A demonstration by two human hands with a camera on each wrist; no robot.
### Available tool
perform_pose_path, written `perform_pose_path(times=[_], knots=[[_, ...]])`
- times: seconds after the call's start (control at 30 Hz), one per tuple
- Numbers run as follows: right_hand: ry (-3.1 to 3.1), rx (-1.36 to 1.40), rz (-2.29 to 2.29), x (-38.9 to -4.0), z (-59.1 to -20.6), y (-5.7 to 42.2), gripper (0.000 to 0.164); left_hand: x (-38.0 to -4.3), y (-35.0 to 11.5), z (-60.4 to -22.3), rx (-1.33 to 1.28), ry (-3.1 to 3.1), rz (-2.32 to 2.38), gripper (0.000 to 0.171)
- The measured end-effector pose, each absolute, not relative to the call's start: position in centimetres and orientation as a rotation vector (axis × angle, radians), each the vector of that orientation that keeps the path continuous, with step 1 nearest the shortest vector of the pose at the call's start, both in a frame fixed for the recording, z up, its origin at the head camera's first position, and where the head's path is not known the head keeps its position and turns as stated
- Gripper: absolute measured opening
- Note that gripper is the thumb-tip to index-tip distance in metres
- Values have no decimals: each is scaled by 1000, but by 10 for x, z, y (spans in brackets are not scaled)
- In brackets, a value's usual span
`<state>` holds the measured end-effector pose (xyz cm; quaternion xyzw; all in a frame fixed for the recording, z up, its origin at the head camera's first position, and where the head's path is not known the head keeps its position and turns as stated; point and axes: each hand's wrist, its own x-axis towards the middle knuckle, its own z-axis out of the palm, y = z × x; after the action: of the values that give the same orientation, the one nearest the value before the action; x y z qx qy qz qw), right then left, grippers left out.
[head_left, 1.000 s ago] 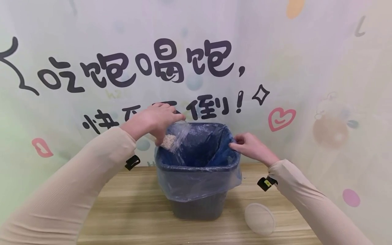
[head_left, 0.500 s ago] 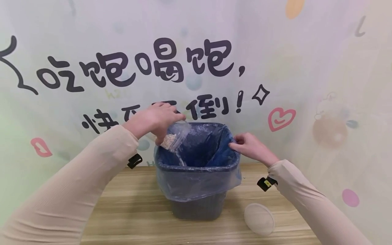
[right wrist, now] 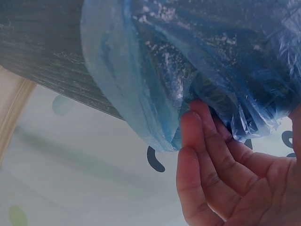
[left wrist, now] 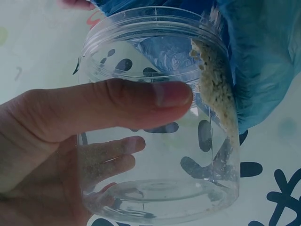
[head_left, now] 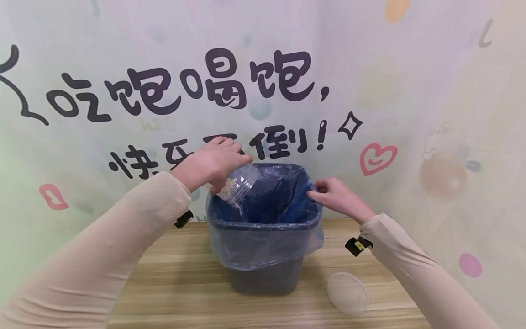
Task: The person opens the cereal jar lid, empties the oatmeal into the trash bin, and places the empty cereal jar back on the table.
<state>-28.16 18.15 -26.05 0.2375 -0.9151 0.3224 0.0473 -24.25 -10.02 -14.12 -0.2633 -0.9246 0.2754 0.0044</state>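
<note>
My left hand (head_left: 211, 163) grips a clear plastic jar (head_left: 248, 179) around its side, tilted mouth-down over the left part of a dark bin (head_left: 263, 279). Pale crumbly flakes (left wrist: 217, 87) lie along one wall of the jar towards its mouth in the left wrist view; the rest of its inside looks bare. A thin blue plastic bag (head_left: 259, 249) lines the bin and folds over its rim. At the right rim, my right hand (head_left: 339, 197) pinches the rim and bag; in the right wrist view its curled fingers (right wrist: 192, 129) press against the bag, thumb mostly hidden.
A round translucent lid (head_left: 348, 294) lies on the wood-grain table (head_left: 172, 292), right of the bin. Close behind the bin hangs a pale printed backdrop (head_left: 411, 91) with large dark characters. Dark camera mounts sit at both wrists.
My left hand has shifted slightly right and the jar tips further into the bin. Fewer flakes show in the jar. The right hand, bin and lid hold their places.
</note>
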Motion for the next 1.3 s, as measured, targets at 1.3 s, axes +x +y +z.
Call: perform_pose_path(times=[1.3], knots=[[-2804, 713, 991, -282, -260, 181, 23, -233, -94, -155, -814, -2718, 878, 70]])
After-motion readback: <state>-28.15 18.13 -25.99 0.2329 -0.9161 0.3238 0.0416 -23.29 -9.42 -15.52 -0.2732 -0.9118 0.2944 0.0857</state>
